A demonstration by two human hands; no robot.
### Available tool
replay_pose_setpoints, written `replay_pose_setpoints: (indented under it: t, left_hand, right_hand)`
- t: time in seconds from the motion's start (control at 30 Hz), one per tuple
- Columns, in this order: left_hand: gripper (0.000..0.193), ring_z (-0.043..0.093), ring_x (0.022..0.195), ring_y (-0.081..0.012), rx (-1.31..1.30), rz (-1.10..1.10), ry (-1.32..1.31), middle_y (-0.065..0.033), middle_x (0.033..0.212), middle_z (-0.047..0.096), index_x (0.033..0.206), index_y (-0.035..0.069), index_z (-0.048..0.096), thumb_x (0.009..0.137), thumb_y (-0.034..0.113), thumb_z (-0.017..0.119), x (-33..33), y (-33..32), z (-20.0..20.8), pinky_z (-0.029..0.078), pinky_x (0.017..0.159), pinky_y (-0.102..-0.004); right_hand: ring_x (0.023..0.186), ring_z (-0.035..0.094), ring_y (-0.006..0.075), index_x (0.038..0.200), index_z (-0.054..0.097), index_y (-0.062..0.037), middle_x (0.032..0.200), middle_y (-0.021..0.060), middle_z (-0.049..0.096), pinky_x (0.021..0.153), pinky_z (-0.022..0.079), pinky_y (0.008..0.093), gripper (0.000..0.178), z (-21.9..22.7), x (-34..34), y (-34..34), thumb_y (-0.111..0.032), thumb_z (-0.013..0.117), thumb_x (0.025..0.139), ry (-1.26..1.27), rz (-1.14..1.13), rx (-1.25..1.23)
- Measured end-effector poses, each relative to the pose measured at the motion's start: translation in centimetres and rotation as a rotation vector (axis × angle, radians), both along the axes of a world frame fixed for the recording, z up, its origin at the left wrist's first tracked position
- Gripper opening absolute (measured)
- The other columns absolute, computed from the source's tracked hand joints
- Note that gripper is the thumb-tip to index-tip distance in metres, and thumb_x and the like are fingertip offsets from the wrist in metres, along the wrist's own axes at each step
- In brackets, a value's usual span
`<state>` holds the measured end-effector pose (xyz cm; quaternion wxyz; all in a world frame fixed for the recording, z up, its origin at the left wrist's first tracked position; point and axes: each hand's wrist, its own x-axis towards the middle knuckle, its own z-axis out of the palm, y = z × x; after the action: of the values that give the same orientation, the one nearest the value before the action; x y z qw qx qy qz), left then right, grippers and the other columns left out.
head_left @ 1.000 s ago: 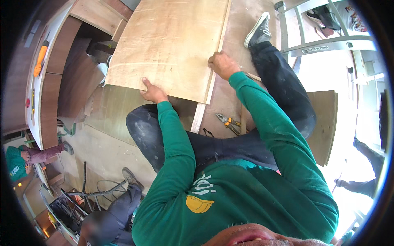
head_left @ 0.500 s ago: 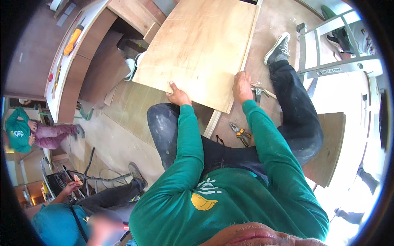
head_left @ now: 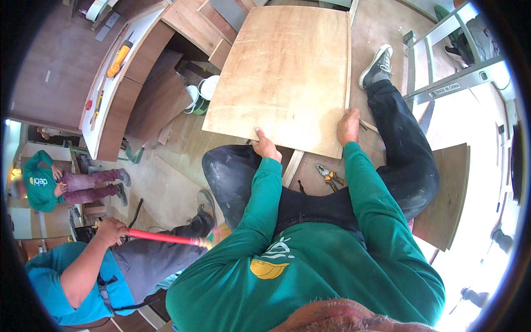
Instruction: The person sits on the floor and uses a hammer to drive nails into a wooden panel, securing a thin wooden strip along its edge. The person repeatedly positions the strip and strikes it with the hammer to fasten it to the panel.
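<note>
A large light plywood panel (head_left: 282, 77) lies in front of me between my legs. My left hand (head_left: 267, 146) grips its near edge, the thumb on top and the fingers hidden beneath. At the near right corner my right hand (head_left: 348, 127) is closed round the panel's side edge. A pale wooden strip (head_left: 293, 166) shows from under the panel, close to my left hand. On the floor between my knees lie pliers (head_left: 330, 177) with yellow-and-black handles, apart from both hands.
A metal ladder (head_left: 442, 86) stands right of my foot, with another board (head_left: 442, 202) below it. Buckets (head_left: 208, 88) stand beyond the panel's left edge. A long cabinet (head_left: 133, 77) bears tools. At lower left a co-worker (head_left: 94, 276) holds a red-handled tool (head_left: 160, 237); another person (head_left: 66, 182) is farther off.
The view has shifted, and the panel with both hands sits farther right in it. The hammer beside my right hand is now mostly hidden. The near co-worker now holds out the red-handled tool.
</note>
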<state>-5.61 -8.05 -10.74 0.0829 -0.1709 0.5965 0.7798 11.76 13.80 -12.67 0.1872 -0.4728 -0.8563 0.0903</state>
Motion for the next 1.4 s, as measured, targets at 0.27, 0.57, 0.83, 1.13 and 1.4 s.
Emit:
replay_pose_setpoints:
  t: [0.27, 0.57, 0.83, 1.13, 1.4]
  left_hand:
    - [0.042, 0.073, 0.106, -0.0249, 0.137, -0.293, -0.078, -0.0145, 0.126, 0.070, 0.138, 0.007, 0.052, 0.109, 0.035, 0.064, 2.7, -3.2, 1.9, 0.061, 0.078, -0.0422]
    - [0.044, 0.067, 0.125, -0.0295, 0.212, -0.281, -0.256, -0.0120, 0.141, 0.065, 0.146, 0.011, 0.052, 0.111, 0.036, 0.061, 8.7, -6.0, 4.2, 0.056, 0.100, -0.0512]
    - [0.050, 0.069, 0.122, -0.0299, 0.190, -0.218, -0.237, -0.0122, 0.142, 0.064, 0.148, 0.007, 0.050, 0.111, 0.037, 0.062, 7.6, -10.0, 3.2, 0.060, 0.095, -0.0486]
    - [0.049, 0.070, 0.117, -0.0293, 0.235, -0.159, -0.334, -0.0106, 0.141, 0.064, 0.146, 0.011, 0.048, 0.109, 0.036, 0.066, 4.0, -10.4, -1.7, 0.059, 0.092, -0.0464]
    - [0.049, 0.065, 0.122, -0.0293, 0.152, -0.058, -0.370, -0.0101, 0.140, 0.063, 0.144, 0.009, 0.052, 0.110, 0.042, 0.062, 3.9, -10.7, -2.5, 0.054, 0.098, -0.0498]
  right_hand:
    - [0.107, 0.065, 0.0587, 0.117, 0.046, 0.0032, 0.113, 0.0411, 0.067, 0.093, 0.052, 0.0636, 0.023, 3.9, 0.8, 2.0, -0.018, 0.040, 0.110, 0.247, -0.192, -0.352]
    - [0.109, 0.063, 0.0612, 0.125, 0.040, -0.0012, 0.112, 0.0431, 0.066, 0.094, 0.047, 0.0682, 0.026, 3.9, 4.0, 2.0, -0.023, 0.037, 0.112, 0.285, -0.103, -0.467]
    - [0.108, 0.064, 0.0595, 0.129, 0.042, 0.0018, 0.115, 0.0411, 0.067, 0.092, 0.048, 0.0627, 0.026, 4.9, 1.3, -1.3, -0.017, 0.042, 0.111, 0.278, -0.047, -0.523]
    - [0.108, 0.065, 0.0578, 0.127, 0.043, 0.0042, 0.113, 0.0433, 0.066, 0.095, 0.049, 0.0638, 0.029, 5.0, -0.9, -2.3, -0.019, 0.038, 0.111, 0.214, -0.025, -0.519]
    - [0.101, 0.064, 0.0622, 0.124, 0.039, 0.0042, 0.104, 0.0438, 0.067, 0.088, 0.051, 0.0662, 0.026, 3.6, -1.2, -3.3, -0.017, 0.041, 0.110, 0.248, 0.009, -0.501]
